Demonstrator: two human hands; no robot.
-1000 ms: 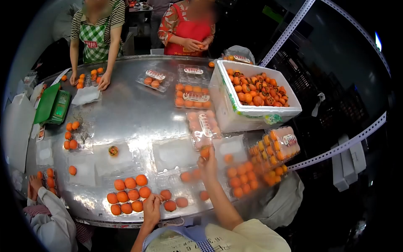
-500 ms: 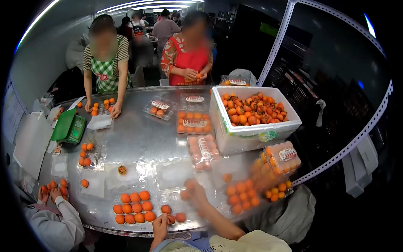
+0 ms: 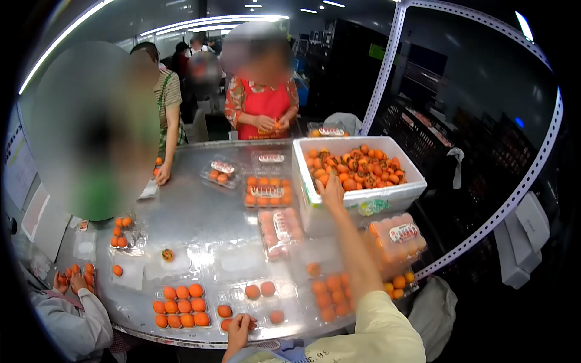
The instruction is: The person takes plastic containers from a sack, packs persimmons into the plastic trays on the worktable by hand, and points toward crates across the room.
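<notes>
My right hand (image 3: pixel 331 192) reaches over the near left rim of a white foam box (image 3: pixel 359 195), fingers apart at the orange fruits (image 3: pixel 357 172) inside. Beside a fruit (image 3: pixel 224 310) at the near left of a clear tray, my left hand (image 3: pixel 241 325) is closed, fingers pressed together; what it pinches is unclear. Two fruits (image 3: pixel 259 290) and another one (image 3: pixel 276 316) also lie in this tray. To its left, a clear tray is filled with rows of fruits (image 3: pixel 183 305). Right of my left hand, another filled tray (image 3: pixel 331 297) is partly behind my right forearm.
Closed packs (image 3: pixel 281 233) stand before the box, and stacked packs (image 3: pixel 396 239) at the right. Across the table (image 3: pixel 200 206), a person in a red apron (image 3: pixel 264 106) handles a fruit. Another person's arm (image 3: pixel 172 139) is at the left; a co-worker's hands (image 3: pixel 71 282) touch fruits lower left.
My right hand has moved from the tray up to the foam box. Fruits now show at the tray's far side where that hand was. My left hand stays by the tray; the view has shifted.
</notes>
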